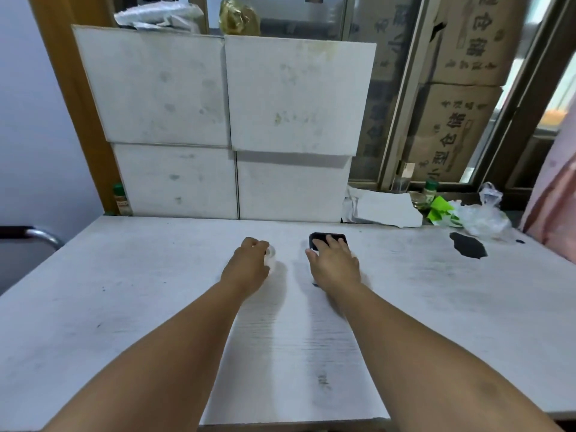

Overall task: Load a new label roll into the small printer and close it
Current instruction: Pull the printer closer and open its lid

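Note:
A small black printer lies flat on the white table, a little right of centre. My right hand rests on top of it, fingers spread over its near part, so most of the printer is hidden. To the left, my left hand is curled around a small white label roll that stands on the table; only the roll's right edge shows past my fingers. Whether the printer's lid is open or shut cannot be told.
Four white boxes are stacked against the back of the table. Torn white paper, a green packet and a clear plastic bag lie at the back right. A dark patch marks the table's right side.

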The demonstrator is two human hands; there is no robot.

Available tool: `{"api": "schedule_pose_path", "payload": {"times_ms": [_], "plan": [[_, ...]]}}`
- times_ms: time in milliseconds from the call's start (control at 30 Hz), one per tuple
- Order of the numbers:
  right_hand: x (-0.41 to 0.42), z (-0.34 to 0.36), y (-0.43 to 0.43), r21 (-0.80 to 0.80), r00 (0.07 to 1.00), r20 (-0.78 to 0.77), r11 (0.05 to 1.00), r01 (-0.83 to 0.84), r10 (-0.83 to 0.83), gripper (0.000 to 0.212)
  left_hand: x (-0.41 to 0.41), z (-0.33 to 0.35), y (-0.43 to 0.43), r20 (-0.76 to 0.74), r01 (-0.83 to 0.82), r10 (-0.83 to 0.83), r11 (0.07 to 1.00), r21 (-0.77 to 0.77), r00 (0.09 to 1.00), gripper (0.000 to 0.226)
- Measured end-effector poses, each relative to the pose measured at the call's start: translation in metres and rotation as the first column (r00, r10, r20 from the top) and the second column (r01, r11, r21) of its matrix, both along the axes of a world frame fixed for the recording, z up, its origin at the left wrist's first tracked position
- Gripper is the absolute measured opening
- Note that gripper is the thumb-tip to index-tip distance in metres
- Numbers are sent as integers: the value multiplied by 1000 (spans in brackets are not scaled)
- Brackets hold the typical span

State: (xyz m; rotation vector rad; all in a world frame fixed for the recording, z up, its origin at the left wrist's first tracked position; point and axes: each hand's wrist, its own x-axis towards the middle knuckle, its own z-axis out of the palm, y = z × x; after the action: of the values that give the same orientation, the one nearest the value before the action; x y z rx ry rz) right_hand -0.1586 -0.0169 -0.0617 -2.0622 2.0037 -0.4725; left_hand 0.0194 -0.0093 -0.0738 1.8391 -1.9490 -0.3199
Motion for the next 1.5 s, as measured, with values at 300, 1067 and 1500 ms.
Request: {"api": "schedule_pose_path", "payload": {"times_ms": [300,1067,1500], "plan": [[15,-12,-12,-143,996,13,986,-88,90,48,-4,-20,-14,-129,-96,75,980,-173,989,40],[23,-36,-18,-110,710,702,977,182,-53,41,-15,-27,-7,217,0,97,912,-410,971,39],[0,-36,-19,-1,560,825,992,127,-71,30,-12,-27,-1,200,107,8,822,-559,980,24]]}}
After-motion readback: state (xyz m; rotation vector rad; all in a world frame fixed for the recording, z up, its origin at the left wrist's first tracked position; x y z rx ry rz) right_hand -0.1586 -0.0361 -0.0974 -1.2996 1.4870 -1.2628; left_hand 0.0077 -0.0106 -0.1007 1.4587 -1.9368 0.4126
